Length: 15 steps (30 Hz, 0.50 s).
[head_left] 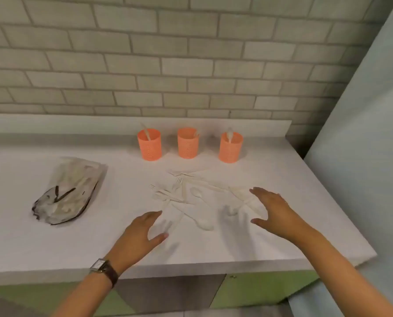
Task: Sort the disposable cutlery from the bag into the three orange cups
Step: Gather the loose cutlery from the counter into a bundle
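A white desk stands by a brick wall. Three orange cups sit in a row at the back of it: the left cup, the middle cup and the right cup. Each cup has one white piece sticking up out of it. In front of the cups lies a loose pile of white cutlery, with forks, spoons and knives mixed up. The bag lies flat on the left side of the desk, well apart from the pile. The left hand is wide, fingers spread, just over the near edge of the pile, holding nothing. The right hand is wide too, beside the pile, and holds nothing. A watch is on the left wrist.
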Motion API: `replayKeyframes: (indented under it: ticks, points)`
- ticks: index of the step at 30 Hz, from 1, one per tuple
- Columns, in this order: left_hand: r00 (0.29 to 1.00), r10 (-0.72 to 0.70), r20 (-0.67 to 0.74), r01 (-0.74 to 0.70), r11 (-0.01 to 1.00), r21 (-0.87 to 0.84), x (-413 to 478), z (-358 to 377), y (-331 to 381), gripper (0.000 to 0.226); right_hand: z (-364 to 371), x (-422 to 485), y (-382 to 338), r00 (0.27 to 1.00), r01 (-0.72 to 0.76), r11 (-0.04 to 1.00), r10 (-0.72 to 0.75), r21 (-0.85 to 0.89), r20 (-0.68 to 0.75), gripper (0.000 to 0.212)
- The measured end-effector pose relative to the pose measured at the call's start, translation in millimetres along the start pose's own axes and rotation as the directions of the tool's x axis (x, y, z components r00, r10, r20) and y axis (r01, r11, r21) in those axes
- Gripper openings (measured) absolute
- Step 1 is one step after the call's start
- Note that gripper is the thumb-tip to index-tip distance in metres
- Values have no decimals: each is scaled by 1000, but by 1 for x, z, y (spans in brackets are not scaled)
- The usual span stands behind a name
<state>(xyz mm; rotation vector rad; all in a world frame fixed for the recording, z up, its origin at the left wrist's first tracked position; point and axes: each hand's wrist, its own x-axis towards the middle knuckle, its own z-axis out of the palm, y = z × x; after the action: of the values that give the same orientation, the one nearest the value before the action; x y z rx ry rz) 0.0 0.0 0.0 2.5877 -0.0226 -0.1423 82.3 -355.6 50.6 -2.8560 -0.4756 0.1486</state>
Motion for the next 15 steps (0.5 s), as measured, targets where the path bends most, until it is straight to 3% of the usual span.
replayKeyframes:
  ticks: [3, 8, 15]
  points:
    - [999, -51, -16, 52, 998, 22, 18, 20, -11, 110, 20, 20, 12, 994, -103, 995, 103, 12, 42, 83]
    - [997, -59, -52, 64, 992, 108, 42, 42, -16, 85, 47, 51, 31, 972, -227, 974, 224, 28, 78, 87]
    - [999, -20, -46, 24, 995, 92, 60, 49, -16, 59, 56, 99, 53, 970, -137, 990, 141, -32, 197, 92]
